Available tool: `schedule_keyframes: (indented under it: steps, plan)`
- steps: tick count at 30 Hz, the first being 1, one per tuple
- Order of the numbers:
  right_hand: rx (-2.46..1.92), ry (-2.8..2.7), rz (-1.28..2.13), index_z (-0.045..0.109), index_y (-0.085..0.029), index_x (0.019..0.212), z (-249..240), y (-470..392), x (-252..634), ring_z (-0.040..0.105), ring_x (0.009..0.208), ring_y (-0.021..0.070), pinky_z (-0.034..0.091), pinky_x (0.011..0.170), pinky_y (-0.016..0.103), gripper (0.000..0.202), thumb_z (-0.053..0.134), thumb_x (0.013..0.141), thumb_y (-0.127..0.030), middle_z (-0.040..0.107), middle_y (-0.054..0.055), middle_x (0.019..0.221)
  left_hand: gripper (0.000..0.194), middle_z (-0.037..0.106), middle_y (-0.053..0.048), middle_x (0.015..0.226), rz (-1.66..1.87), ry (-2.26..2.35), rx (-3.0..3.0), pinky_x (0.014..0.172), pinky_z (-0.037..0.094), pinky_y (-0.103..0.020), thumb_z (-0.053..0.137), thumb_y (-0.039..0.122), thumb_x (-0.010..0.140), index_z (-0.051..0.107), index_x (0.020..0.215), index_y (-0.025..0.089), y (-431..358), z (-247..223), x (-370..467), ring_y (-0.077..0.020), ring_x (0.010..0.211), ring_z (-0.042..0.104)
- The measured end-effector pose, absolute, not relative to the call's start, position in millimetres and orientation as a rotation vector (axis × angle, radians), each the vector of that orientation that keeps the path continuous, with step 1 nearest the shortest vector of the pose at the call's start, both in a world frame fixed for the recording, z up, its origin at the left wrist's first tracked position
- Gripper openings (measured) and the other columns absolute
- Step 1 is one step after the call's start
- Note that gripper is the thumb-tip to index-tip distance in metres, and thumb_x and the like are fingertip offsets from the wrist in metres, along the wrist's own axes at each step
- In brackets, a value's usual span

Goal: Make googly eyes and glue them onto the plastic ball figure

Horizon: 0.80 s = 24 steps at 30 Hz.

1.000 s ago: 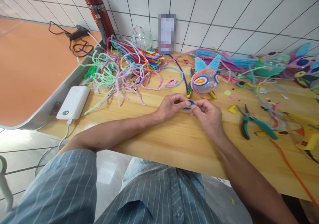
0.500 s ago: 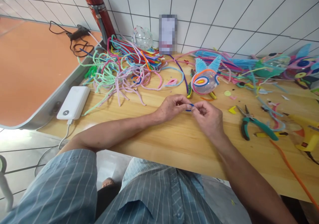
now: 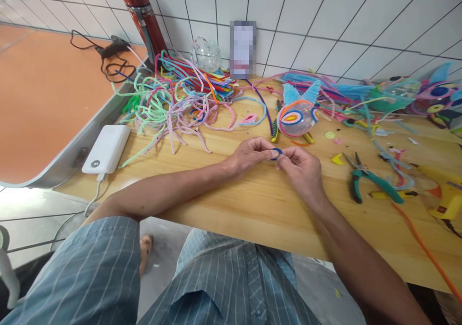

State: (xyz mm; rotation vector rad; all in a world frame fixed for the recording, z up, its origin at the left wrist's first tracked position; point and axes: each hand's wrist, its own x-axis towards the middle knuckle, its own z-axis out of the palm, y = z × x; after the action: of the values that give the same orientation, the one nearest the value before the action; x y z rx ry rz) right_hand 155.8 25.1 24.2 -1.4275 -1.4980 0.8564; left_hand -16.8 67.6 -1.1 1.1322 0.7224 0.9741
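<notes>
Above the wooden table, a small dark blue pipe cleaner [image 3: 276,153], bent into a curl, is pinched between both hands. My left hand [image 3: 250,156] grips its left side with thumb and fingers closed. From the right, my right hand [image 3: 301,167] pinches the other side, fingertips nearly touching the left ones. Part of the curl is hidden behind the fingers. Just beyond the hands sits a clear ball decoration [image 3: 298,119] with blue fuzzy ears and ringed eyes of orange, white and blue.
Pliers [image 3: 371,178] and a yellow glue gun [image 3: 447,195] lie on the right. Loose pipe cleaners [image 3: 169,103] heap at the back left, near a red thermos [image 3: 140,21]. A white power bank [image 3: 107,149] lies at the left, and a phone [image 3: 243,50] leans on the tiled wall.
The blue curl has turned slightly between my fingers and shows more of its loop. My hands have shifted only a little. Below the table, a foot at the left has moved.
</notes>
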Motion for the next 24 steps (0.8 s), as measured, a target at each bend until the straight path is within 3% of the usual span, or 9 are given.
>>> schedule_keyframes:
  steps: [7, 15, 20, 24]
  plan:
    - [-1.475, -1.699, 0.557, 0.066, -0.024, 0.076, 28.5, 24.0, 160.6, 0.067, 0.06, 0.0173, 0.051, 0.061, 0.03, 0.005, 0.065, 0.078, -0.028, 0.073, 0.001, 0.068, 0.025, 0.069, -0.001, 0.076, 1.026, 0.824, 1.57, 0.07, 0.044, -0.027, 0.083, 0.039, 0.08, 0.074, 0.08, 0.015, 73.5, 2.5, -21.9, -0.0118, 0.071, 0.058]
    - [-1.414, -1.524, 0.842, 0.065, -0.022, 0.079, 28.0, 24.3, 156.4, 0.064, 0.055, 0.016, 0.049, 0.057, 0.028, 0.015, 0.065, 0.082, -0.037, 0.07, 0.0, 0.062, 0.046, 0.072, -0.001, 0.079, 1.021, 0.759, 1.189, 0.079, 0.05, -0.028, 0.09, 0.054, 0.072, 0.068, 0.081, 0.014, 68.5, -6.7, -17.4, -0.0112, 0.075, 0.062]
    - [-1.467, -1.629, 0.731, 0.065, -0.022, 0.075, 31.6, 23.5, 159.8, 0.061, 0.052, 0.0146, 0.045, 0.054, 0.027, 0.012, 0.064, 0.08, -0.032, 0.067, -0.001, 0.059, 0.039, 0.072, -0.002, 0.081, 0.987, 0.747, 1.403, 0.074, 0.047, -0.026, 0.087, 0.048, 0.077, 0.072, 0.087, 0.013, 72.3, -1.8, -19.6, -0.0108, 0.073, 0.06]
    - [-1.453, -1.665, 0.643, 0.066, -0.022, 0.076, 29.8, 22.3, 159.7, 0.062, 0.055, 0.0149, 0.046, 0.056, 0.027, 0.011, 0.065, 0.081, -0.032, 0.068, -0.001, 0.063, 0.035, 0.07, -0.001, 0.076, 0.997, 0.759, 1.455, 0.07, 0.044, -0.025, 0.086, 0.045, 0.077, 0.072, 0.081, 0.013, 75.0, -1.0, -21.3, -0.0099, 0.07, 0.057]
